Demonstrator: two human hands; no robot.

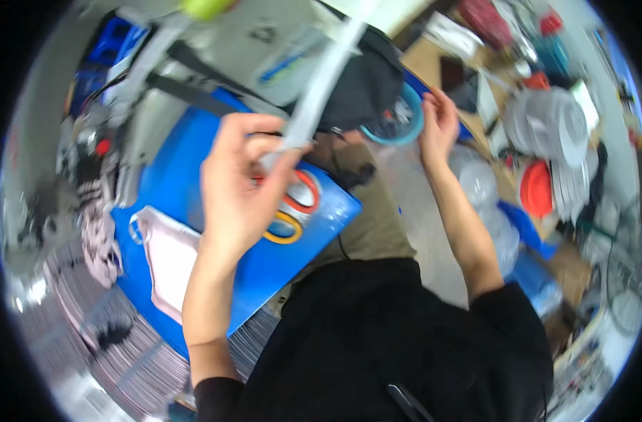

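My left hand [240, 179] is closed, pinching the lower end of a long white translucent strip [322, 84] that runs up past the top edge. Beneath its fingers, a red ring [307, 193] and a yellow ring [285, 228], resembling scissor handles, show against a blue board [176, 165]. Whether the hand touches them is unclear. My right hand [439, 126] has its fingers apart and holds nothing visible, beside the rim of a light-blue basin [398, 138] with small dark items inside. A pink-edged white panel [172, 264] lies on the board, left of my left forearm.
A black bag [363, 88] sits beyond the basin. On the right, a cluttered surface bears stacked clear plastic containers [546, 126] and a red round lid [536, 188]. Stacked grey sheets [124, 359] fill the lower left. Something yellow-green [205, 7] is blurred at the top.
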